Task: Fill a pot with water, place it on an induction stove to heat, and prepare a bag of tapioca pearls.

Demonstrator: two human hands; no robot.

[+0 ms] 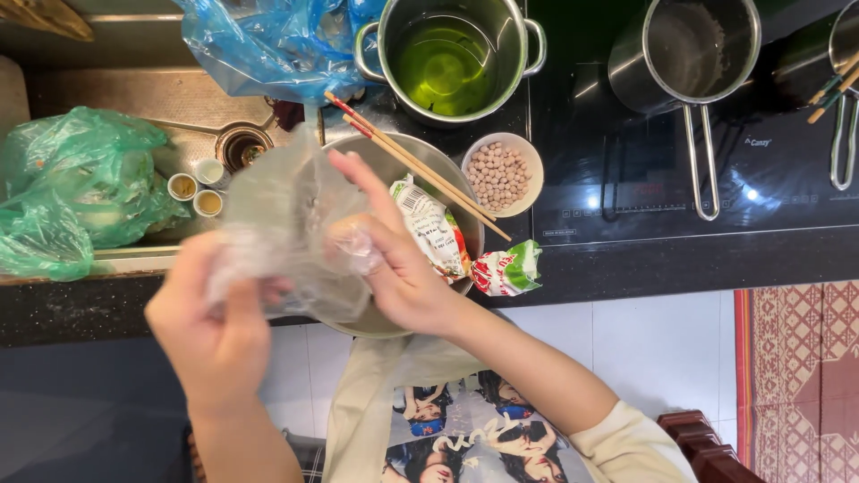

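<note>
I look down on a dark kitchen counter [644, 264] beside a stove. My left hand [210, 326] and right hand [403, 268] both grip a clear plastic bag [286, 224], held above a metal bowl [447, 170]. Chopsticks [416, 165] rest across the bowl; a small dish of chickpeas [501, 174] sits just behind it.

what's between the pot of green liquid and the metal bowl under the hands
In the head view, a pair of chopsticks lies there, resting across the metal bowl's rim just below the pot.
</note>
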